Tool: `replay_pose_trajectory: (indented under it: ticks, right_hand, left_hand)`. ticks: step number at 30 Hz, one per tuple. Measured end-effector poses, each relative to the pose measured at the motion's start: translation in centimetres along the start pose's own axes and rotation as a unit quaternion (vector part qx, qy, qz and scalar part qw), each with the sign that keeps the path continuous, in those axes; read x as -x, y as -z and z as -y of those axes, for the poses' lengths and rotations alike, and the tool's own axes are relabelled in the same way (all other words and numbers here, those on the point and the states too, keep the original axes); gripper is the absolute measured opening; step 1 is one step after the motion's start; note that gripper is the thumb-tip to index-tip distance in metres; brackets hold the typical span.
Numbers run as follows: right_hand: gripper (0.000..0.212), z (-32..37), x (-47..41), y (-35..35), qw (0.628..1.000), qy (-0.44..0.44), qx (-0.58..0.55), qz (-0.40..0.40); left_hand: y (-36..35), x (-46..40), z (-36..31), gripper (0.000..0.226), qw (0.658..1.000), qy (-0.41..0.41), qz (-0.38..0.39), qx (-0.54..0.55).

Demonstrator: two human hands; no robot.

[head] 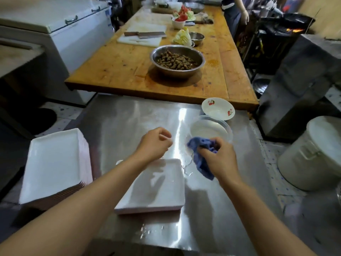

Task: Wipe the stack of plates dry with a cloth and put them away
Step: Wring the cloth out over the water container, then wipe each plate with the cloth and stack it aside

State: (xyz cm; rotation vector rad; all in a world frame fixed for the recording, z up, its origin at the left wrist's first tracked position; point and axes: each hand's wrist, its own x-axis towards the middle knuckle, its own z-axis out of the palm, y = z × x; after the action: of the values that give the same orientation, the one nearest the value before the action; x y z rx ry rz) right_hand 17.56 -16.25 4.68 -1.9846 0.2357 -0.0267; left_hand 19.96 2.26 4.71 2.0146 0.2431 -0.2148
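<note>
A white rectangular plate (156, 189) lies on the steel table (129, 119) in front of me, partly under my left forearm. A tall stack of white rectangular plates (53, 163) stands at the table's left edge. My right hand (219, 157) grips a blue cloth (200, 154) just right of the single plate. My left hand (156, 143) hovers above the plate's far edge with its fingers curled, holding nothing that I can see.
A clear round dish (212, 130) and a white cherry-patterned bowl (217, 109) sit at the table's far right. Beyond is a wooden table (120, 71) with a metal bowl of food (177, 60), cutting board and cleaver. A white lidded bucket (313, 154) stands on the floor right.
</note>
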Motion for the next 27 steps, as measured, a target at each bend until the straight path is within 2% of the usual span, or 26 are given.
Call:
replay_pose_trajectory:
  ticks: [3, 6, 8, 10, 12, 14, 17, 19, 23, 27]
  right_hand:
    - [0.011, 0.3, 3.6, -3.5, 1.0, 0.006, 0.022, 0.014]
    - [0.023, 0.4, 6.3, -6.6, 0.997, 0.042, 0.063, -0.019]
    - [0.035, -0.1, 7.6, -8.2, 0.985, 0.066, 0.156, -0.034]
    - [0.041, -1.0, 8.6, -9.3, 0.957, 0.062, 0.283, -0.003]
    - [0.031, -2.0, 9.5, -9.8, 0.941, 0.056, 0.328, 0.052]
    - [0.023, -2.7, 10.0, -10.1, 0.93, 0.074, 0.352, 0.073]
    - [0.027, -3.3, 9.8, -9.7, 0.928, 0.086, 0.356, 0.068]
    - [0.032, -3.9, 9.4, -9.1, 0.913, 0.081, 0.389, 0.094]
    - [0.027, -4.6, 9.0, -9.1, 0.878, 0.107, 0.451, 0.122]
    - [0.025, -3.7, 10.0, -11.3, 0.875, 0.156, 0.429, 0.162]
  left_hand:
    - [4.3, 2.7, 4.4, 0.01, 0.998, -0.002, -0.024, -0.066]
    - [7.2, 5.0, 8.5, 0.01, 0.991, 0.006, -0.023, -0.132]
    - [8.4, 6.1, 10.6, 0.014, 0.989, 0.014, -0.019, -0.149]
    - [8.9, 6.9, 12.1, 0.023, 0.986, 0.023, -0.012, -0.165]
    - [9.0, 7.4, 13.2, 0.037, 0.982, 0.03, -0.005, -0.189]
    - [9.0, 7.6, 14.0, 0.048, 0.978, 0.037, 0.001, -0.207]
    - [8.8, 7.7, 14.8, 0.054, 0.975, 0.042, 0.022, -0.215]
    - [8.6, 7.7, 15.1, 0.051, 0.977, 0.036, 0.03, -0.207]
    - [7.9, 7.6, 15.7, 0.048, 0.984, 0.025, 0.018, -0.177]
    - [7.8, 7.6, 16.6, 0.052, 0.992, 0.047, -0.001, -0.114]
